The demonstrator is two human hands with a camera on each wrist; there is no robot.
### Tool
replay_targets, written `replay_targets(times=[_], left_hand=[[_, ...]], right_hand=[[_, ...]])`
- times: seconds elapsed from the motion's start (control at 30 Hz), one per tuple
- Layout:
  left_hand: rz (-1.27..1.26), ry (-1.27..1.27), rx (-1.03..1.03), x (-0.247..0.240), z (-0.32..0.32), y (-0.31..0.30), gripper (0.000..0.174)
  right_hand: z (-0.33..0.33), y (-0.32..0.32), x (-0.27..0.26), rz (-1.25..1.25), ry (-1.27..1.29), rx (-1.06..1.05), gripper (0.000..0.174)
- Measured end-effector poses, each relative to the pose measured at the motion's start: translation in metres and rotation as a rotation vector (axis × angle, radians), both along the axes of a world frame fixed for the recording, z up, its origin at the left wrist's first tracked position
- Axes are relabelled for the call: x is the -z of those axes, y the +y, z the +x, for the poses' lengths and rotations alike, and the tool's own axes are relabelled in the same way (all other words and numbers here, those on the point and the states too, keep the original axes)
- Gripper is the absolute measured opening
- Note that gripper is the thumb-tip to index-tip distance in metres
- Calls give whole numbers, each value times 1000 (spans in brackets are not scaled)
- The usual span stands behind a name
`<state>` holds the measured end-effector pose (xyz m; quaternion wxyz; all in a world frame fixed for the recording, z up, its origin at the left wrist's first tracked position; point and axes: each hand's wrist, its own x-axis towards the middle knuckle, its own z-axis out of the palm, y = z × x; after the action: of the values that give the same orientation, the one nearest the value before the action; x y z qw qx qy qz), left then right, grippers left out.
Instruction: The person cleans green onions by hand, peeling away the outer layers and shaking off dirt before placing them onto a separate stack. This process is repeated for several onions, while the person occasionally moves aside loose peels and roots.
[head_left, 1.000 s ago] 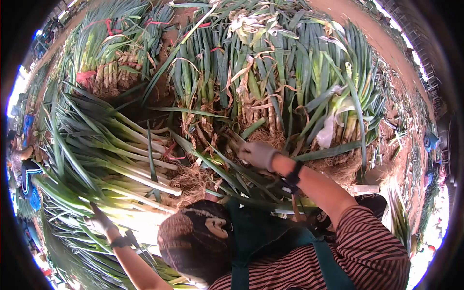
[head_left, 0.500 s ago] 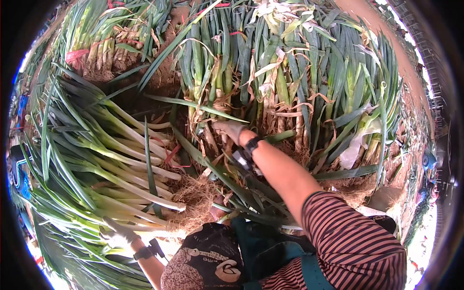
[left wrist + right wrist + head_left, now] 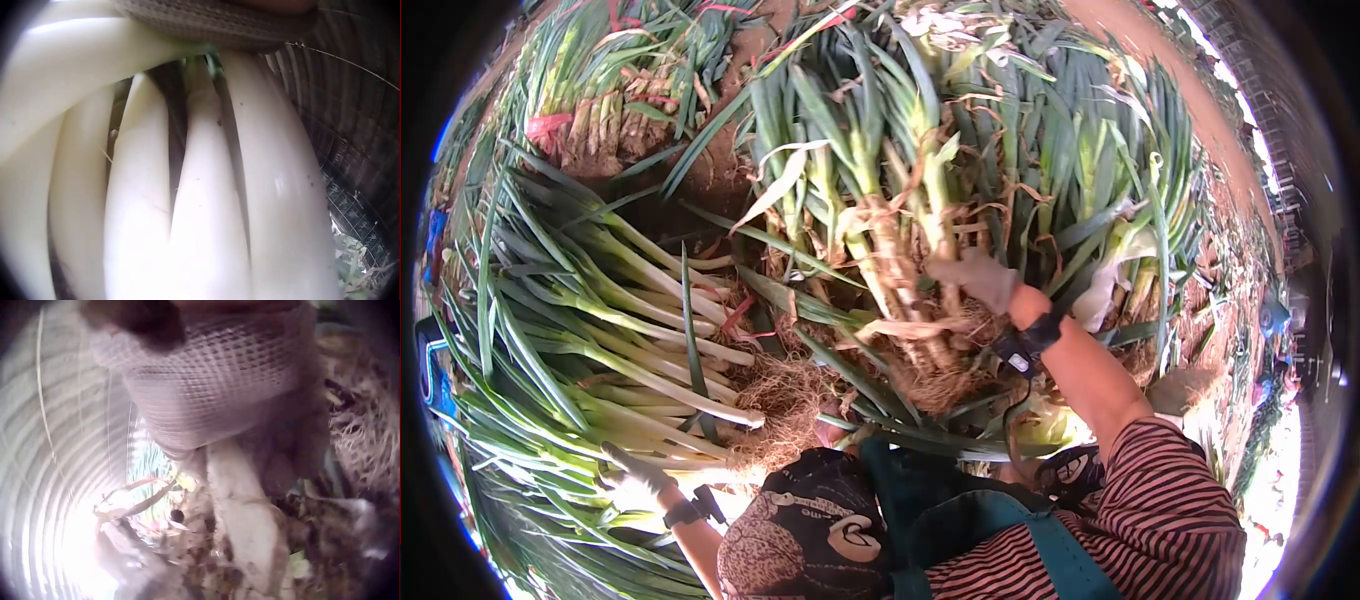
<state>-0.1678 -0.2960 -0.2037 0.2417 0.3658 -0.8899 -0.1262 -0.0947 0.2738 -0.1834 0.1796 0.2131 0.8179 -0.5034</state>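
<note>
I seem to be picking out unpeeled leeks (image 3: pixel 890 235) ahead, my right hand (image 3: pixel 977 279) curled round them; my left hand (image 3: pixel 636 472) rests at the clean pile (image 3: pixel 635 330), its grip unclear. Stripping their dry skins (image 3: pixel 897 275) likely needs both hands.

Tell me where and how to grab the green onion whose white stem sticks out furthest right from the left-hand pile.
I'd grip its white stem from above, just left of the root end: it's slim, lies sideways on top, and is uncovered there.

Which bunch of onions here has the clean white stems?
The pile fanned out at the left hand: its stems are bare white, while the stalks at the right hand look brown and papery.
</note>
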Motion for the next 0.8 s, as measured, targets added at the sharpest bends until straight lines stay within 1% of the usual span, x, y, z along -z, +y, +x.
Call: replay_targets(times=[0.03,0.07,0.1,0.13,0.17,0.27,0.3,0.33,0.37,0.4,0.43,0.47,0.53,0.57,0.6,0.63,0.67,0.7,0.73,0.77,0.8], left_hand=[[19,13,17,5,0,-5,86],[39,36,33,17,-3,-17,85],[60,63,32,13,-6,-13,84],[22,25,13,10,-1,-8,85],[-164,-137,10,-6,4,-3,84],[-80,-106,17,22,-6,-30,85],[-64,-105,-2,32,-13,-39,86],[-49,-106,-30,39,-16,-48,88],[-160,-186,-41,43,-18,-59,93],[-195,-227,-62,33,-21,-58,95],[-222,-259,-74,24,-29,-50,97],[-49,-67,94,17,-41,-58,94],[234,36,482,-60,-51,-22,67],[437,81,689,-93,-59,-10,59],[736,177,907,-138,-46,25,53],[965,190,1025,-190,-25,72,45],[897,103,1161,-247,12,125,40],[922,90,1347,-270,27,151,47],[916,55,1445,-292,51,182,52],[905,17,1543,-309,77,214,56],[879,17,1645,-317,100,243,55]], right_hand=[[-5,-12,-18,174,-223,84,54],[7,-4,16,104,-32,175,56],[7,-22,-43,96,-90,179,47],[13,-27,-61,-99,1,239,42],[26,-30,-70,-299,82,309,37],[57,-23,-63,-300,124,360,32],[68,-23,-66,-251,158,437,34],[77,-24,-73,-240,303,468,34],[90,-27,-80,-233,437,509,34],[103,-29,-92,-259,489,545,36],[115,-30,-99,-172,579,571,36],[124,-35,-105,-81,662,597,37],[141,-45,-116,82,772,639,39],[145,-51,-121,106,830,648,41],[150,-60,-145,85,870,627,42],[152,-66,-150,79,965,621,44],[151,-68,-147,300,1059,559,43],[151,-74,-159,369,1169,549,41],[152,-78,-155,442,1141,529,41],[158,-84,-167,473,1081,489,41],[164,-88,-175,453,1038,445,39]])
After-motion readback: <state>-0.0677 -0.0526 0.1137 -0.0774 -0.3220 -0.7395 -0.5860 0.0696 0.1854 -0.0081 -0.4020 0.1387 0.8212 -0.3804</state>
